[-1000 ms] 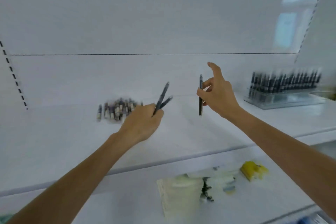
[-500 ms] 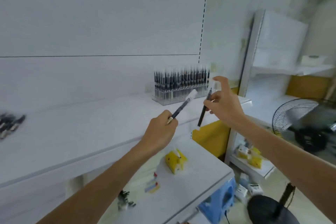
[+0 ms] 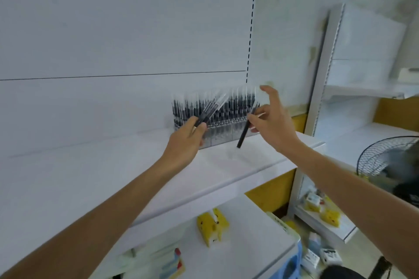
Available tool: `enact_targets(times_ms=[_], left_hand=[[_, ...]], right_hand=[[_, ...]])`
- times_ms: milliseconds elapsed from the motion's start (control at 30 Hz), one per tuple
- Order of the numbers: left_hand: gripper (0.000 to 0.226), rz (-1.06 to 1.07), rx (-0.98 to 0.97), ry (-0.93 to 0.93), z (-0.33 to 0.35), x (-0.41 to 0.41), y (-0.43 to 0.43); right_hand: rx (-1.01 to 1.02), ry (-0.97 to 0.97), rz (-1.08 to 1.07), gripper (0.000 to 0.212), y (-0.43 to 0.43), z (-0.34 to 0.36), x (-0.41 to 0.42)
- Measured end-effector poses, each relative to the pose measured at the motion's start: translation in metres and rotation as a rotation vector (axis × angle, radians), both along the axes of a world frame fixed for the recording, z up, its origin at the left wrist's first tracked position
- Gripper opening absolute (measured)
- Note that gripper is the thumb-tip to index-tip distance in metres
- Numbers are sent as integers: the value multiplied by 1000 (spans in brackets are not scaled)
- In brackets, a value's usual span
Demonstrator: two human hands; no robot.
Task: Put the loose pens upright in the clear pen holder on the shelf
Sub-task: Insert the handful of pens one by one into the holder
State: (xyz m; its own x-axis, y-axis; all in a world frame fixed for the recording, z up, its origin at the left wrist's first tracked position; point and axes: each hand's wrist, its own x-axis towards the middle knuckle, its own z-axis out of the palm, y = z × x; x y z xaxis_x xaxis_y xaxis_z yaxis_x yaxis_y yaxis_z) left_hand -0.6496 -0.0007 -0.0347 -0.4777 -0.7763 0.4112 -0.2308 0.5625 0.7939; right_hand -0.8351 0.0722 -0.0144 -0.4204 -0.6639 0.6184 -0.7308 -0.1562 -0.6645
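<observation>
The black pen (image 3: pixel 244 133) pinched in the right grip (image 3: pixel 271 124) should be lifted above the tops of the pens in the clear pen holder (image 3: pixel 223 137). Then it should be turned straight up and lowered slowly into a free slot. The holder looks nearly full, so a gap should be found first, and the pens beside it should not be knocked.

The black pen is tilted, near the middle of the frame. Its low end is close to the white shelf (image 3: pixel 113 176), in front of the holder. A small bunch of pens (image 3: pixel 212 108) is held in the curled left grip (image 3: pixel 184 145), just to the left, and is slanted across the holder's front.
</observation>
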Motion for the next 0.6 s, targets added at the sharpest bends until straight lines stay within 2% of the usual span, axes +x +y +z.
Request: enact_targets(times_ms=[133, 300, 500, 600], left_hand=[[23, 27, -16, -85, 7, -26, -22], [28, 129, 11, -73, 1, -43, -34], [28, 334, -16, 6, -8, -44, -42], [27, 412, -33, -22, -15, -47, -36]], right_hand=[[-23, 97, 22, 57, -25, 17, -25], [-190, -53, 94, 60, -72, 24, -40], [-168, 48, 288, 65, -122, 22, -52], [-153, 132, 373, 64, -135, 20, -54]])
